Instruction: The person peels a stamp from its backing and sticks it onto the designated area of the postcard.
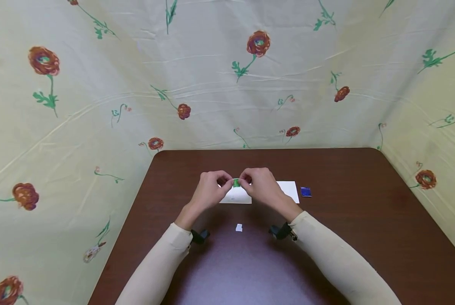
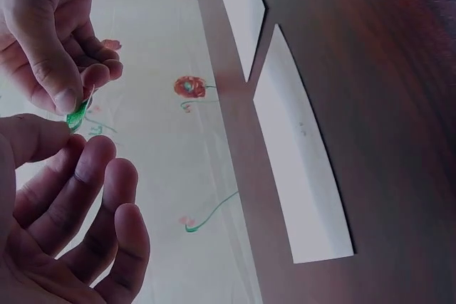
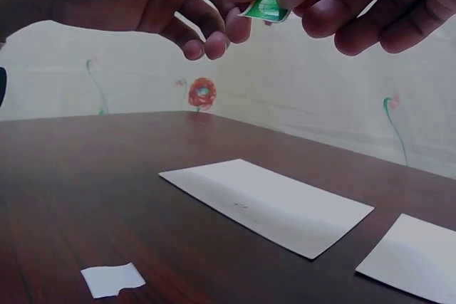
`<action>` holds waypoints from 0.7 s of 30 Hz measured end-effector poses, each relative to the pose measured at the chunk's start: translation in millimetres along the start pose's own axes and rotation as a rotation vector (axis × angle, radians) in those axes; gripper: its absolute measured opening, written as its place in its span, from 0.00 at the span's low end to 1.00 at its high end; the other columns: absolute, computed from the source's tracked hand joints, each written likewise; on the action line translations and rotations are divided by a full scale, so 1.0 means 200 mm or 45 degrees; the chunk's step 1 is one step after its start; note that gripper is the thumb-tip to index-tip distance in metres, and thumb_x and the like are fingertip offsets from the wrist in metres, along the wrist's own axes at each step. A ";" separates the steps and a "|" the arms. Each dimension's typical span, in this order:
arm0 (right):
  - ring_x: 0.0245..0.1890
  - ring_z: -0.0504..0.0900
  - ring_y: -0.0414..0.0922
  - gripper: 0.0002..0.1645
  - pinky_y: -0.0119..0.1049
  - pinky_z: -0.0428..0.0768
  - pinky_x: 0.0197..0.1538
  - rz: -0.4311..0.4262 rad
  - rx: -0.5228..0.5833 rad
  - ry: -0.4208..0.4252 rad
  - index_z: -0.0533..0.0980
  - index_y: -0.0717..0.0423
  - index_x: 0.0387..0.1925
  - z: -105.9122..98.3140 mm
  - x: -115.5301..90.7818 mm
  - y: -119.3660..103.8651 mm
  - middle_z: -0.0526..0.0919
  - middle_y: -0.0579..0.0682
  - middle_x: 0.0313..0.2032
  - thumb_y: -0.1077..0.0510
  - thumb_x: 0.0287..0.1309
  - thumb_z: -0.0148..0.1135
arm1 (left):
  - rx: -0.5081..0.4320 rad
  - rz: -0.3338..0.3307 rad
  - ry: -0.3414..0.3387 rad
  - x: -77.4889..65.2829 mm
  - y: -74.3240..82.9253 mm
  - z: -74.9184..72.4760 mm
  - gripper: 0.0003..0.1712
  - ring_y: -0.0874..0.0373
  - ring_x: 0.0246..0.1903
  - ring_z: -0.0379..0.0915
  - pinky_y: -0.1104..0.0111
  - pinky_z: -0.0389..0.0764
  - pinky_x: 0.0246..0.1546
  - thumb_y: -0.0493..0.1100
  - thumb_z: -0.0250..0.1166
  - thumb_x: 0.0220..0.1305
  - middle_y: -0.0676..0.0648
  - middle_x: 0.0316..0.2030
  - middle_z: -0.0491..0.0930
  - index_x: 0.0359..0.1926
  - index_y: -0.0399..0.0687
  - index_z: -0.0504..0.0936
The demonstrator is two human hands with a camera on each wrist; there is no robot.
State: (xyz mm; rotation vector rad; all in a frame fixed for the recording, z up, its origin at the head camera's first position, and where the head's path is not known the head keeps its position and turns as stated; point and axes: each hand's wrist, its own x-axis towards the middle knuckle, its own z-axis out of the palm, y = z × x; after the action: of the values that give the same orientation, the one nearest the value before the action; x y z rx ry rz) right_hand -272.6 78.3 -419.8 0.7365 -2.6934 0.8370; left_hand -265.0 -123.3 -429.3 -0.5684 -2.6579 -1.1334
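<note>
A pale flowered cloth (image 1: 208, 72) walls in the far, left and right edges of a dark brown table (image 1: 349, 216). Two pale sleeves (image 1: 336, 250) come in over its near part, ending in the left hand (image 1: 209, 188) and the right hand (image 1: 264, 185), raised above the table's middle with their fingertips nearly meeting. Beneath them lie two white cards, the left card (image 1: 237, 196) bearing a small faint mark, the right card (image 1: 289, 189) partly covered by the right hand in the head view, a narrow gap between the two. Just beside the right card's outer edge, toward the table's right edge, is a blue piece (image 1: 306, 192). A green piece (image 3: 266, 7) with a pale border is up off the table, over the left card: each hand pinches it between thumb and finger, from opposite sides, so neither is nearer. Its face is partly hidden by the fingertips, so its long axis cannot be told. Nearest the person, between the wrists, a white scrap (image 1: 239, 228) lies on the table.
</note>
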 end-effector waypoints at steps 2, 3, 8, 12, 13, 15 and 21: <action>0.24 0.77 0.36 0.05 0.31 0.77 0.31 -0.002 0.001 0.007 0.85 0.51 0.32 -0.01 0.01 0.01 0.84 0.41 0.25 0.55 0.61 0.66 | -0.006 -0.004 -0.008 0.02 0.01 0.00 0.05 0.65 0.27 0.78 0.70 0.79 0.31 0.44 0.67 0.65 0.56 0.27 0.85 0.33 0.51 0.87; 0.23 0.77 0.36 0.05 0.31 0.77 0.31 -0.002 0.002 0.009 0.85 0.51 0.32 -0.02 0.02 0.01 0.84 0.41 0.24 0.55 0.61 0.66 | -0.006 -0.007 -0.011 0.03 0.01 0.00 0.05 0.64 0.28 0.78 0.70 0.79 0.31 0.44 0.67 0.65 0.57 0.27 0.85 0.33 0.51 0.87; 0.23 0.78 0.36 0.06 0.32 0.77 0.30 0.010 0.005 0.014 0.84 0.51 0.31 -0.04 0.04 0.03 0.84 0.41 0.24 0.55 0.62 0.65 | -0.004 -0.023 -0.017 0.08 0.01 0.01 0.05 0.63 0.27 0.78 0.69 0.79 0.30 0.45 0.67 0.65 0.57 0.26 0.84 0.33 0.51 0.87; 0.24 0.78 0.36 0.07 0.32 0.77 0.30 0.031 -0.002 0.005 0.84 0.51 0.31 -0.04 0.06 0.04 0.84 0.41 0.24 0.55 0.62 0.65 | 0.001 -0.056 -0.033 0.11 0.00 0.01 0.06 0.62 0.25 0.77 0.68 0.78 0.28 0.46 0.68 0.65 0.56 0.26 0.84 0.33 0.52 0.87; 0.24 0.78 0.36 0.07 0.32 0.77 0.30 0.038 -0.005 0.001 0.84 0.51 0.31 -0.04 0.06 0.05 0.83 0.41 0.24 0.54 0.62 0.65 | 0.005 -0.068 -0.035 0.12 0.00 0.02 0.06 0.62 0.25 0.77 0.68 0.78 0.28 0.46 0.68 0.65 0.56 0.26 0.84 0.33 0.52 0.88; 0.24 0.78 0.37 0.07 0.32 0.77 0.30 0.050 -0.012 -0.007 0.84 0.51 0.31 -0.04 0.07 0.06 0.83 0.41 0.24 0.54 0.62 0.64 | 0.007 -0.088 -0.045 0.13 0.00 0.03 0.06 0.62 0.26 0.77 0.68 0.78 0.29 0.46 0.68 0.65 0.56 0.26 0.84 0.34 0.51 0.88; 0.23 0.76 0.39 0.07 0.32 0.75 0.28 0.101 -0.038 -0.050 0.83 0.50 0.31 -0.02 0.09 0.11 0.81 0.41 0.22 0.54 0.62 0.63 | 0.010 -0.129 -0.084 0.17 -0.01 0.08 0.07 0.61 0.26 0.77 0.69 0.78 0.30 0.46 0.67 0.66 0.56 0.25 0.84 0.33 0.50 0.88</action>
State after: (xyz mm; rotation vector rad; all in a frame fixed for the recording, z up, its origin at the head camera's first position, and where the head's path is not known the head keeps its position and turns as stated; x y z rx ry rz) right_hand -298.8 90.6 -420.4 0.6503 -2.7800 0.8066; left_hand -297.8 -104.3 -431.1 -0.4826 -2.7745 -1.1498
